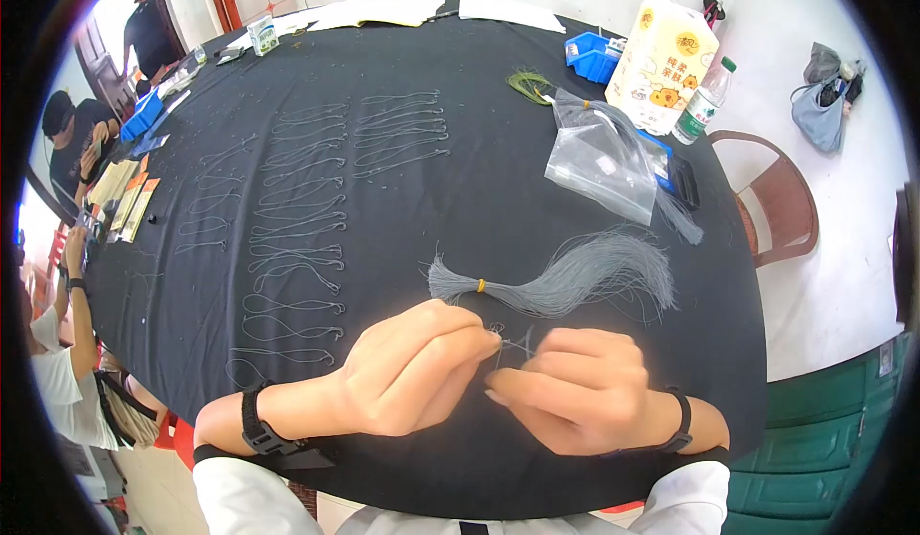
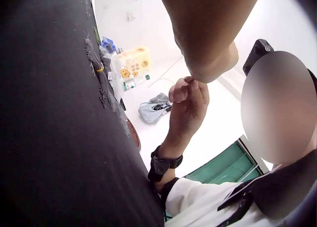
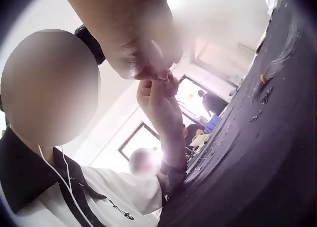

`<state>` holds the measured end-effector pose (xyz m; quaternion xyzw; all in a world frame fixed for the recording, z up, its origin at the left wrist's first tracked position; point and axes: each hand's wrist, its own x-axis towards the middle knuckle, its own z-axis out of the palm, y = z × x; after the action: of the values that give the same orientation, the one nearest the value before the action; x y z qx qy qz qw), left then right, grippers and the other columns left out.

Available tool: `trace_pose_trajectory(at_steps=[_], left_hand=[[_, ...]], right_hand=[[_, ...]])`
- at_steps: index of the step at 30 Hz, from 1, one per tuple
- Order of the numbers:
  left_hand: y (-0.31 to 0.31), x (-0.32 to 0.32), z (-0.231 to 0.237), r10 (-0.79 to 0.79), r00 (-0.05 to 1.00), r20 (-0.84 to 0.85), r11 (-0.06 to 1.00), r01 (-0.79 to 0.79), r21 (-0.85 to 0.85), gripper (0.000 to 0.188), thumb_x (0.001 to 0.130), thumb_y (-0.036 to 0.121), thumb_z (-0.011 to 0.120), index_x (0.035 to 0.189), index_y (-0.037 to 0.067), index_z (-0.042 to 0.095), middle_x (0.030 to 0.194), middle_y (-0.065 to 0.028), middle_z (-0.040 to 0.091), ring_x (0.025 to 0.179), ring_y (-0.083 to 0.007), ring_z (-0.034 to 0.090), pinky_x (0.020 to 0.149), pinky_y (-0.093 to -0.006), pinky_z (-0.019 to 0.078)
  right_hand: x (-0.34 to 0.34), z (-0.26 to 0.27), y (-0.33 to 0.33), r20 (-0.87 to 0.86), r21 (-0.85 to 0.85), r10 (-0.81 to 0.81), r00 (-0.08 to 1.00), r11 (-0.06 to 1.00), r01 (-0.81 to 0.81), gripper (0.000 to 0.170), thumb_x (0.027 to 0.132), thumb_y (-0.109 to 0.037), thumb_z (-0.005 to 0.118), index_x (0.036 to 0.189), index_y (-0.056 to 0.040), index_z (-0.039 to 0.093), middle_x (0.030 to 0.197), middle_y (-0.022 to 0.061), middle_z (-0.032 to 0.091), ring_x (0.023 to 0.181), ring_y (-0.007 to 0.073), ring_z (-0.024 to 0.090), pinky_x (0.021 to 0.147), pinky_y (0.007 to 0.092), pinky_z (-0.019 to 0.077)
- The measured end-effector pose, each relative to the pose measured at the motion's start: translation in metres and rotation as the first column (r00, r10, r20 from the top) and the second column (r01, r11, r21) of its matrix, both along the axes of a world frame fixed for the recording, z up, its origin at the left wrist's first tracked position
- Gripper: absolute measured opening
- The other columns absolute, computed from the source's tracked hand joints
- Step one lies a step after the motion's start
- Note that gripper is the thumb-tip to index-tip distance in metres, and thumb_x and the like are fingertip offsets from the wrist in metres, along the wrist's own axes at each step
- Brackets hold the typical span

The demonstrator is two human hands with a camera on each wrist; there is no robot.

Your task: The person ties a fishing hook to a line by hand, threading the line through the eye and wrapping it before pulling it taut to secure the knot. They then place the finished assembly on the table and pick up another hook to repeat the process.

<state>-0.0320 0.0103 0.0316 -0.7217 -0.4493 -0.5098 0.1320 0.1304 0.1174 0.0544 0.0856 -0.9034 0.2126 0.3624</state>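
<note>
Both hands meet over the front of the black table in the head view. The left hand (image 1: pixel 417 367) pinches a thin grey cord (image 1: pixel 515 344) between thumb and forefinger. Just right of it, the right hand (image 1: pixel 585 387) pinches the same cord with curled fingers. A small tangle of cord shows by the left fingertips. Behind the hands lies a bundle of grey cords (image 1: pixel 556 286) bound with a yellow band (image 1: pixel 481 286). In the left wrist view the right hand (image 2: pixel 188 108) is raised near the left; the right wrist view shows the left hand (image 3: pixel 161 100) at the right fingers.
Rows of looped cords (image 1: pixel 297 214) lie left of centre on the black cloth (image 1: pixel 412 224). At the back right are a plastic bag (image 1: pixel 599 166), a tissue pack (image 1: pixel 661 61), a bottle (image 1: pixel 704 104) and a blue bin (image 1: pixel 591 58). Other people sit or stand at far left.
</note>
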Motion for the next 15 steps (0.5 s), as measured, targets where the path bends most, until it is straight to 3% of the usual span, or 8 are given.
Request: trace_pose_trajectory(at_steps=[5,8,12,15], left_hand=[[0.0,-0.001,-0.001,-0.07,0.997,-0.041,0.998,0.07,-0.002,0.027,0.063,-0.013,0.067,0.089,-0.008,0.061,0.079,-0.0153,0.06,0.06,-0.0228,0.059,0.05,-0.0288,0.0488],[-0.001,-0.001,-0.001,-0.112,0.993,-0.04,0.994,0.112,0.009,0.028,0.066,-0.016,0.067,0.092,-0.008,0.06,0.08,-0.0163,0.061,0.055,-0.0192,0.057,0.045,-0.0254,0.0455],[-0.003,0.001,0.0,-0.109,0.994,0.012,0.994,0.109,0.01,0.027,0.064,-0.013,0.068,0.089,-0.008,0.061,0.079,-0.0156,0.061,0.058,-0.0224,0.059,0.049,-0.0289,0.0493],[-0.004,0.002,0.001,-0.081,0.996,0.048,0.997,0.08,0.004,0.027,0.062,-0.013,0.068,0.088,-0.008,0.061,0.079,-0.015,0.061,0.061,-0.0246,0.061,0.052,-0.0305,0.0514]], right_hand=[[0.005,0.008,0.008,-0.174,0.073,-0.147,0.974,0.984,0.161,0.025,0.061,0.0,0.075,0.085,-0.0018,0.068,0.059,0.0012,0.051,0.048,0.0142,0.049,0.041,0.0255,0.0372],[0.002,0.009,0.018,-0.094,-0.006,-0.176,0.98,0.984,0.176,0.021,0.066,0.002,0.074,0.086,-0.0025,0.069,0.061,0.0037,0.055,0.049,0.0167,0.051,0.044,0.0271,0.0391],[-0.007,-0.003,0.024,0.029,-0.254,-0.027,0.999,0.967,0.034,0.015,0.072,0.001,0.071,0.087,-0.0042,0.069,0.067,0.0056,0.062,0.052,0.0177,0.054,0.048,0.0285,0.0396],[-0.009,-0.012,0.025,0.093,-0.357,0.073,0.993,0.934,-0.036,0.014,0.073,-0.001,0.071,0.087,-0.0046,0.068,0.064,0.0044,0.059,0.051,0.0176,0.052,0.047,0.0286,0.0392]])
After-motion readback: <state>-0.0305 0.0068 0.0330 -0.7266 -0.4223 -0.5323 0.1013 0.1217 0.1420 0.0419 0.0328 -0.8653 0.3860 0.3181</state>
